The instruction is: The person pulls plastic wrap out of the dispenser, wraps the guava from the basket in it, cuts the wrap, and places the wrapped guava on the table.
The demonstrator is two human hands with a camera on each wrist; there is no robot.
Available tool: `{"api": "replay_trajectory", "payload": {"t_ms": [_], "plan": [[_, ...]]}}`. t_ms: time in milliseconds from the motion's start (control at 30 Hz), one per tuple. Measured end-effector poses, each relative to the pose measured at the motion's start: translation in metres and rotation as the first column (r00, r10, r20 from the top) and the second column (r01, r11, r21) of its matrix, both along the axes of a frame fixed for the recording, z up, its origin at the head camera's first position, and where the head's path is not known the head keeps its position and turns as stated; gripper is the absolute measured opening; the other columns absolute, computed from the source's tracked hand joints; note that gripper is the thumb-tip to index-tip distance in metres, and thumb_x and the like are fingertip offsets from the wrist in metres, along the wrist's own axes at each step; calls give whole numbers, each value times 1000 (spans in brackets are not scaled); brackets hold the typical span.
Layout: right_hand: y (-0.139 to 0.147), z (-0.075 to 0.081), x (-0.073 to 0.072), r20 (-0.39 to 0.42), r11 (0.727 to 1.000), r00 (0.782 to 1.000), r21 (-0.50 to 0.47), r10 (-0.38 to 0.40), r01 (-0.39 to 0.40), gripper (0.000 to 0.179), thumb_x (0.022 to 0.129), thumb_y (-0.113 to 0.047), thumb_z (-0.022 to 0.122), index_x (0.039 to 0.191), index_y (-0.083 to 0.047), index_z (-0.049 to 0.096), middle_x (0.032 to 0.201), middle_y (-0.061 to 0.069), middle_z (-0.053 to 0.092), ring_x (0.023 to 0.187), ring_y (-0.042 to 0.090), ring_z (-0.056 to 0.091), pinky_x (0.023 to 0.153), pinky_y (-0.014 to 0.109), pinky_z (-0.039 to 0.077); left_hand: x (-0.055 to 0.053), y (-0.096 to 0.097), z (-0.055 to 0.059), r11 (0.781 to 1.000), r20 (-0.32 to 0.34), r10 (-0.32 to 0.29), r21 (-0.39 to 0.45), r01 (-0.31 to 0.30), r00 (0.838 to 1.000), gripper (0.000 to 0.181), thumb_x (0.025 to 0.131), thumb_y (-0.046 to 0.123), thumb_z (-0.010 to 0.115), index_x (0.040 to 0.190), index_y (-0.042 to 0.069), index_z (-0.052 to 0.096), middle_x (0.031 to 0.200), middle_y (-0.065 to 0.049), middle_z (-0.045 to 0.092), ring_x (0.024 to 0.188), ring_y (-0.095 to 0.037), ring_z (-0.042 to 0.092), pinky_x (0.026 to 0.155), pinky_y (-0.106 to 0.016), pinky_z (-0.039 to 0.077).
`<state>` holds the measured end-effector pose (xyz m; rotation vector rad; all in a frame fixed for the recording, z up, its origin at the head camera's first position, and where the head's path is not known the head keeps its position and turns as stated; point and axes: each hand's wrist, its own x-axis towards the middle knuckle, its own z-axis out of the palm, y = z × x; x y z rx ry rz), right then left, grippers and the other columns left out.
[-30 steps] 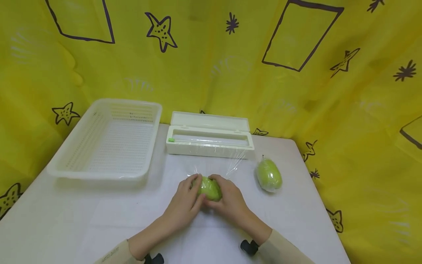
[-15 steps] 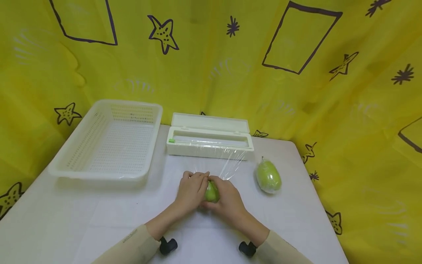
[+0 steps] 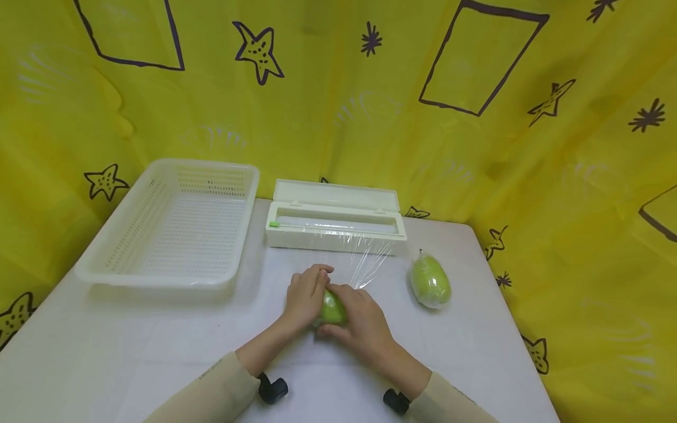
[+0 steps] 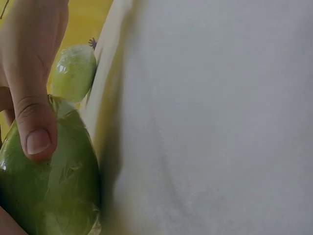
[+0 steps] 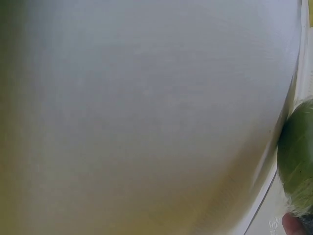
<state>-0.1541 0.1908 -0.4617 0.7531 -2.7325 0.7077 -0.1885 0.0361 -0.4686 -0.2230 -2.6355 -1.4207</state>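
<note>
A green mango (image 3: pixel 332 308) in clear film lies on the table between both hands. The right hand (image 3: pixel 365 320) grips its right side, fingers over the top; in the left wrist view its thumb (image 4: pixel 36 122) presses the near face of the mango (image 4: pixel 66 181). The left hand (image 3: pixel 305 296) holds the mango's left end, its fingertips meeting the right hand's at the top. Clear cling film (image 3: pixel 368 267) stretches from the dispenser box (image 3: pixel 335 239) to the mango. The right wrist view catches only the mango's edge (image 5: pixel 297 152) and a fingertip (image 5: pixel 291 224).
Another film-wrapped green mango (image 3: pixel 431 283) lies to the right. A white plastic basket (image 3: pixel 158 281) stands at the back left. The dispenser's lid (image 3: pixel 337 194) is raised, and a film roll (image 3: pixel 338 225) lies inside. A yellow curtain (image 3: pixel 317 117) hangs behind the white table (image 3: pixel 465 352).
The left hand has moved from the mango's near left side up over its left end. The mango has shifted slightly left and turned, with the right hand staying on it.
</note>
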Motion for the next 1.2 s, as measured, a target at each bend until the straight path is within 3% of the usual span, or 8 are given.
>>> {"api": "replay_trajectory", "payload": {"t_ms": [167,300,400,467,567,633,900,1200], "plan": [[3,-1,-4,26,1000,1000,-8,5,-5,84,68,-48,88,139,-17,56,117,-6,68,95,13,61,78,33,50,2,-5,8,998,56,-33,45,31,998,49,110,35,23,125,13,63,106,-7,70,100,-32,54,88,-50,43],[4,0,-6,66,1000,998,-9,-13,13,81,70,-49,86,139,-17,56,121,-4,68,94,13,60,76,31,49,14,-24,14,986,48,-164,40,162,985,37,106,32,39,140,25,53,135,-8,57,118,-31,56,98,-53,45],[5,2,-8,70,1000,997,-5,-21,21,79,71,-48,86,138,-18,57,124,-5,68,95,13,60,76,31,49,26,-38,11,952,-41,-305,-52,302,952,45,96,29,61,140,30,50,152,-6,37,125,-28,54,95,-50,50],[6,2,-9,72,1000,997,-11,-21,22,79,71,-47,87,138,-17,58,125,-4,68,96,14,61,77,31,50,31,-44,7,919,-134,-384,-150,364,914,49,91,29,70,136,29,51,156,-7,31,124,-28,56,93,-46,53],[8,3,-10,106,999,994,-38,-12,17,81,70,-47,87,138,-14,58,129,-2,67,99,14,61,79,32,50,33,-48,1,891,-240,-439,-240,385,866,54,86,31,78,134,23,55,154,-9,36,125,-28,55,96,-43,53],[9,2,-11,150,998,989,-59,-5,14,82,72,-48,86,140,-13,57,131,-2,66,102,14,61,81,33,49,32,-49,-1,880,-255,-452,-283,381,855,62,84,31,80,139,18,53,152,-12,39,130,-29,52,100,-43,51],[11,-3,-23,346,984,938,-150,-36,93,89,70,-56,85,143,-23,45,123,3,66,98,16,61,81,36,50,28,-45,-1,837,-126,-461,-389,384,878,100,76,28,87,157,9,30,161,-18,29,148,-40,27,112,-50,37],[13,-2,-35,382,975,924,-190,-36,116,73,70,-56,85,127,-20,58,113,0,59,89,15,55,74,31,47,17,-37,5,864,-61,-390,-369,342,919,105,66,21,94,153,11,36,159,-18,23,131,-35,50,92,-43,54]]}}
